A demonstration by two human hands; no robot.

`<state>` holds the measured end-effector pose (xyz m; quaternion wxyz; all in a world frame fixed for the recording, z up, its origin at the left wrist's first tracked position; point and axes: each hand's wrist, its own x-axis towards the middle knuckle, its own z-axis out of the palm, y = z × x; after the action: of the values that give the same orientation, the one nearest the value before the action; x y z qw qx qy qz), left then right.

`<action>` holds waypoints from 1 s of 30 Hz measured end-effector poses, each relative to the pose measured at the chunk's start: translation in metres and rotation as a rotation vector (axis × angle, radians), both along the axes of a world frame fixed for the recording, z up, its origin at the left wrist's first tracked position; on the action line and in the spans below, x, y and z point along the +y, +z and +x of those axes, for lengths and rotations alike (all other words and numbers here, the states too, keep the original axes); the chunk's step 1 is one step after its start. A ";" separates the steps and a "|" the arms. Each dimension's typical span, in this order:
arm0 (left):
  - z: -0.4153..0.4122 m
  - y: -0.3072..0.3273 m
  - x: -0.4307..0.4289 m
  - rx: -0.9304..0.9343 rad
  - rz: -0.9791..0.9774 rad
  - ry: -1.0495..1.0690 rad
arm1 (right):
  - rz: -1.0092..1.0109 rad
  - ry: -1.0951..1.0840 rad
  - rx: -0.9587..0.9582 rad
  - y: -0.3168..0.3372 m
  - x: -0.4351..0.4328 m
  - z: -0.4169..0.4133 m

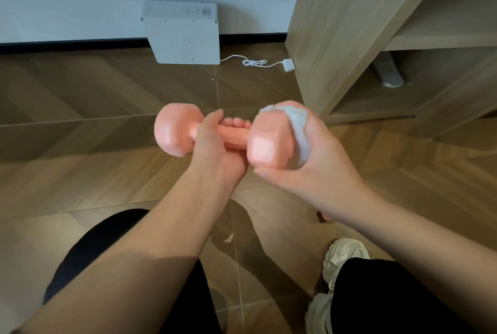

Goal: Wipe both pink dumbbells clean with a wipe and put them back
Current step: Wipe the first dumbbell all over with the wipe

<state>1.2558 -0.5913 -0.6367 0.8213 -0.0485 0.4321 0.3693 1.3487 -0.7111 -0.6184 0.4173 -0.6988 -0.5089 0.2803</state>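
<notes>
- Step in hand: wiping one matte pink dumbbell with faceted heads [266,145], held level in mid-air above the brown herringbone wooden floor [107,124], crosswise to the view.
- State of left grip [215,151]: curled tight round the handle between the two heads, with fingertips [236,121] visible over the far side; likely taking most of the weight.
- State of right grip [317,167]: cupped over the right-end head, pressing a crumpled white wipe [298,129] against its outer face and top edge, with thumb under the head's near lower edge.
- Wipe sandwiched between palm and head; only a strip of it visible.
- Progress, as a guess: right head under way; handle and left head [174,132] bare of wipe, cleanliness impossible to judge from here.
- Next move calls for: working the wipe round the other facets of this head, then sliding it inward along the handle.
- Needs a shift of the left grip toward the left head to free the handle, without letting the bar tip.
- After that: left head, set-down, same routine on dumbbell two.
- Second dumbbell: not clearly in view; small pink patch [324,216] under the right forearm, too hidden to call.
- Put-back spot not identifiable; light wooden shelf unit [349,24] to the right, flat white box [183,35] against the wall, white cable [255,62] on the floor beside it.
- Risk: smooth coating, slip possible during re-grip.
</notes>
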 end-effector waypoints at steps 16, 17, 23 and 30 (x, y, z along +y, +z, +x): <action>-0.012 -0.002 0.012 0.151 0.278 -0.104 | -0.106 0.275 -0.241 -0.016 -0.009 -0.003; -0.013 -0.002 0.014 0.153 0.268 -0.095 | -0.066 0.314 -0.286 -0.017 -0.012 -0.006; -0.011 -0.003 0.009 0.105 0.314 -0.130 | -0.183 0.115 0.052 -0.019 -0.006 0.002; -0.016 0.001 0.018 0.078 0.321 -0.129 | -0.054 0.249 -0.001 -0.013 -0.017 0.000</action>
<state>1.2399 -0.5729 -0.6359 0.8231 0.1253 0.4014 0.3817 1.3490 -0.7286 -0.6315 0.3601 -0.6415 -0.5840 0.3433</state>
